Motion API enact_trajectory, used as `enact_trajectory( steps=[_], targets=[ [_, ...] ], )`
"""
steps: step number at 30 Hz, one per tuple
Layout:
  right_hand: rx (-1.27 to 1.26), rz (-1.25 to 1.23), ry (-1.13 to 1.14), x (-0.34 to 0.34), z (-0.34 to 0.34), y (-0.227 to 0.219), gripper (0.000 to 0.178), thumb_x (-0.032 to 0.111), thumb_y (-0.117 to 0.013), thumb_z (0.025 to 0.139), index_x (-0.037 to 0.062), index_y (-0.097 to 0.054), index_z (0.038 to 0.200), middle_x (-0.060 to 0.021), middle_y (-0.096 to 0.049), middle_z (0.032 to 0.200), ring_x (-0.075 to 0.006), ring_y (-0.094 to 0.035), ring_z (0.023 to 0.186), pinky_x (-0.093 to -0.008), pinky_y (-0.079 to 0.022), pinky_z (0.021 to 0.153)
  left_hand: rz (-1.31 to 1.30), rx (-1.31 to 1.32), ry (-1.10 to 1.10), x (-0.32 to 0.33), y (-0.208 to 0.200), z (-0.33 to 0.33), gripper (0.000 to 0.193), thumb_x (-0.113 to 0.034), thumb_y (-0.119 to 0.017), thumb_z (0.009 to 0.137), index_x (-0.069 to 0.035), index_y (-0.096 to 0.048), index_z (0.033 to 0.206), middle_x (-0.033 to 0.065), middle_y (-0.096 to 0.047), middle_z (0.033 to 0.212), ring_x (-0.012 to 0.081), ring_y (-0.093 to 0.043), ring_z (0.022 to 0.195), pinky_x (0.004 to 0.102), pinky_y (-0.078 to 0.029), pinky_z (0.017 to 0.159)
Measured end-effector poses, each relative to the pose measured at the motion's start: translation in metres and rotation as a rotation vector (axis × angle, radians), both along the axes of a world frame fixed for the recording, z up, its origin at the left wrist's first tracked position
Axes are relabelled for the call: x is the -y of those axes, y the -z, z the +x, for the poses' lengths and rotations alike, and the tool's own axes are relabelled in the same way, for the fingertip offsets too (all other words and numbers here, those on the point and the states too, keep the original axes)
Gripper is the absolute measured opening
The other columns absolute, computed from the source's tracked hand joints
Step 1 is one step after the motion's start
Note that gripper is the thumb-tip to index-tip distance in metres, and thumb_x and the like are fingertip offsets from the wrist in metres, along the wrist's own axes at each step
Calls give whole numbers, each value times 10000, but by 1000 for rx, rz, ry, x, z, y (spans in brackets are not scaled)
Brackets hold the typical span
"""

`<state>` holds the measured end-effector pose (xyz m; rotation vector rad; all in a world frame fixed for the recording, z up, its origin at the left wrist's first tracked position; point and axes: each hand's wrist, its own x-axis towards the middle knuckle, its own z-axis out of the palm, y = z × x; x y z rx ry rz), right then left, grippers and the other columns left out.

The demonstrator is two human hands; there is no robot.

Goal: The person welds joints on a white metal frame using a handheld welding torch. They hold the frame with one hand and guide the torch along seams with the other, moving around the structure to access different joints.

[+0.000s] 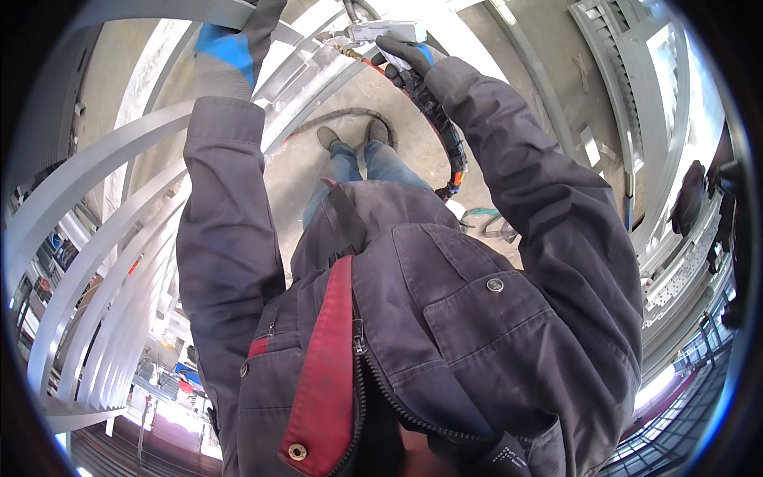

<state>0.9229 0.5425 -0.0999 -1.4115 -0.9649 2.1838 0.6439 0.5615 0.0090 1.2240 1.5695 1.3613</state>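
Note:
My right hand (pixel 407 57), in a dark grey glove with a blue patch, is closed round the handle of a welding gun (pixel 388 32) with a white boxy body. The gun's narrow nozzle points left toward pale metal bars. From its handle a thick black-wrapped cable bundle (pixel 433 111) curves down toward my waist. My left hand (pixel 230 60), gloved in grey and blue, is raised at the upper left against a curved metal bar (pixel 159 12). Its dark fingers close over the bar, partly cut off by the upper edge.
A frame of several pale metal bars (pixel 103 155) stands close along my left arm. A dark hose (pixel 342 113) loops on the concrete floor (pixel 310 171) around my shoes (pixel 377 131). More metal profiles (pixel 616 87) lie at the right, with a dark mesh (pixel 683 405) at the lower right.

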Motion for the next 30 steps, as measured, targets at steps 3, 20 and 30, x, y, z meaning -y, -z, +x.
enact_trajectory(
  steps=[3,20,30],
  targets=[
    [7,-33,-7,-2,-1,0,543,505,-766,886,64,-633,1175,-61,-711,968,-88,-603,635,-246,-482,493,-52,87,-5,1,0,2,437,-218,-881,845,34,-679,1139,43,-688,966,130,-634,854,280,-523,762],
    [111,7,-77,-16,-2,19,582,596,-723,883,34,-697,1031,-34,-653,746,-107,-603,604,-250,-495,550,-56,146,38,2,14,-6,460,-112,-859,815,31,-645,1197,73,-697,985,148,-661,856,282,-534,769],
    [126,-16,-116,-24,6,34,489,527,-748,892,80,-685,1080,-22,-674,874,-83,-600,639,-242,-494,547,-92,5,-55,1,5,5,353,-236,-853,856,-15,-700,1085,21,-685,933,121,-644,833,291,-533,737]
  ],
)
